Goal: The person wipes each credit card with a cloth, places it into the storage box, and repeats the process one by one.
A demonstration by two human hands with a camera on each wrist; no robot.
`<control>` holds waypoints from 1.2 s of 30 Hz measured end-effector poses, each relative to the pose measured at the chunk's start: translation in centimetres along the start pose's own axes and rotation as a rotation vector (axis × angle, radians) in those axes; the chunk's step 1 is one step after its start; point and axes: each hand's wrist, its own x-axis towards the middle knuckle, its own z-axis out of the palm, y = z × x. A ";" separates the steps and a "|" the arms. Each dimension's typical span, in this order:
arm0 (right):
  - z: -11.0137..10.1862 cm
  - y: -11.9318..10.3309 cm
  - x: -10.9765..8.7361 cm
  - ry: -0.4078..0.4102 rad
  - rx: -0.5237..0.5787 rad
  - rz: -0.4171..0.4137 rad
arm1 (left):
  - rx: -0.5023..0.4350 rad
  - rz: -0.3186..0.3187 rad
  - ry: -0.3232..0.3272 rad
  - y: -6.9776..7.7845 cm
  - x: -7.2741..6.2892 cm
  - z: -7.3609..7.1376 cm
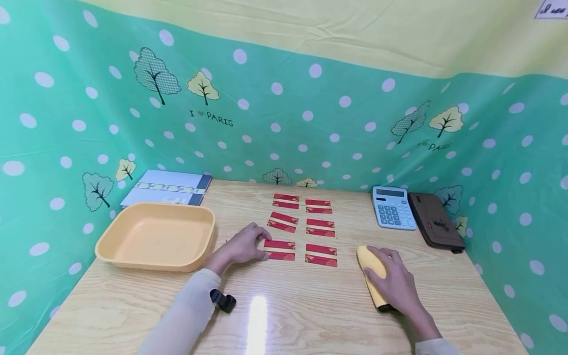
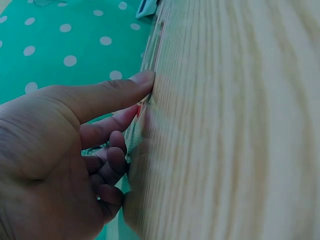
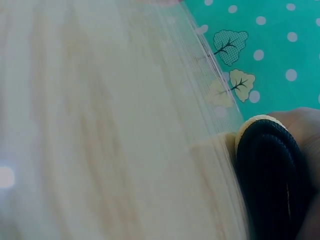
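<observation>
At the left edge of the near-left red card [image 1: 279,250], my left hand [image 1: 241,245] sets its index fingertip by the upper corner and its thumb tip by the lower one. The left wrist view shows the thumb [image 2: 115,95] reaching down to the tabletop, the other fingers loosely bent. Several similar red cards, each with a pale band across the middle, lie flat in two columns, among them the near-right card [image 1: 321,255]. On the right, my right hand [image 1: 395,276] grips a yellow pouch [image 1: 370,261] with a black end [image 3: 270,185], which rests on the table.
An orange-yellow plastic basin [image 1: 155,266] stands left of the left hand, with a blue-and-white book [image 1: 166,185] behind it. A light-blue calculator [image 1: 392,209] and a brown zipped case [image 1: 437,222] lie at the back right. Green dotted cloth [image 1: 275,98] encloses the wooden table [image 1: 301,310].
</observation>
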 end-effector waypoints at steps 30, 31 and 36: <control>-1.3 -3.7 1.1 0.164 0.197 -0.090 | -0.415 0.051 0.099 0.7 -1.3 -0.9; -1.3 -4.1 1.3 0.170 0.209 -0.093 | -0.436 0.061 0.108 1.0 -1.4 -1.1; -1.6 -6.6 2.4 0.206 0.263 -0.103 | -0.499 0.074 0.167 2.9 -1.9 -1.8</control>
